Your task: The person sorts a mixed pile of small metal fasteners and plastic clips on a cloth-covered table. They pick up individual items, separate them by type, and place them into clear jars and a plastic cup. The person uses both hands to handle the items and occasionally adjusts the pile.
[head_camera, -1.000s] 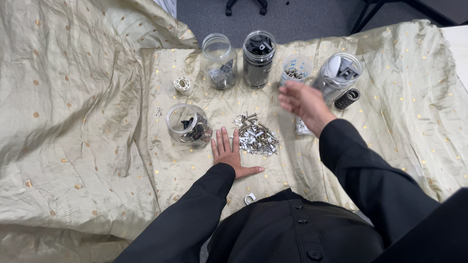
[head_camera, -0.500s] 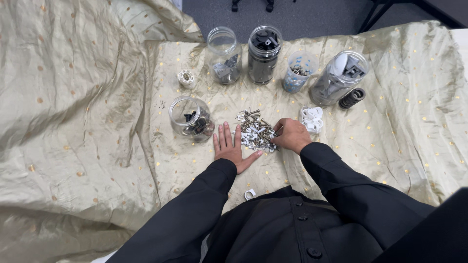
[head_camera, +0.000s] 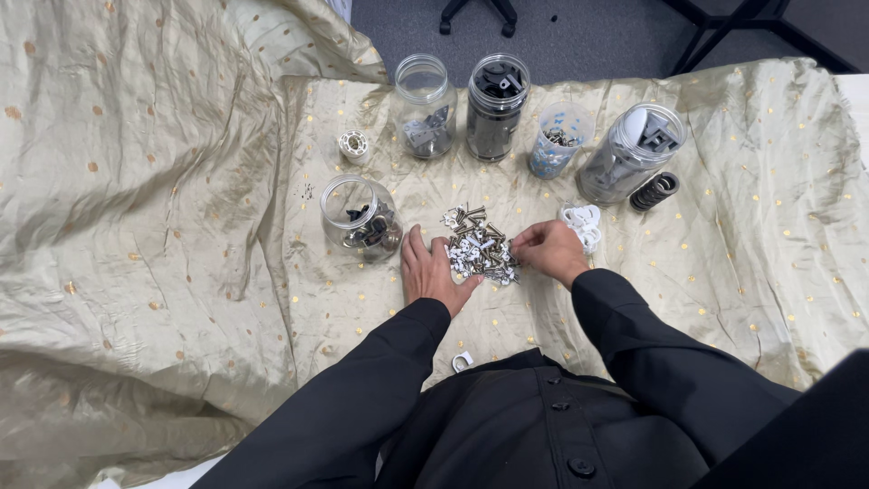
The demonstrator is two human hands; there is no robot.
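The right hand (head_camera: 552,250), which was lifted up by the jars a second ago, is now sitting at the right edge of the heap of small metal parts (head_camera: 477,251), fingertips pinching at a piece there. The left hand (head_camera: 431,272) is lying open and flat on the gold cloth (head_camera: 181,181), holding nothing, touching the heap's left edge as before. The heap is lying between both hands. Five clear jars are standing around: one short jar (head_camera: 360,215) near the left hand and four (head_camera: 496,104) behind. One black spring (head_camera: 654,191) is lying at the right.
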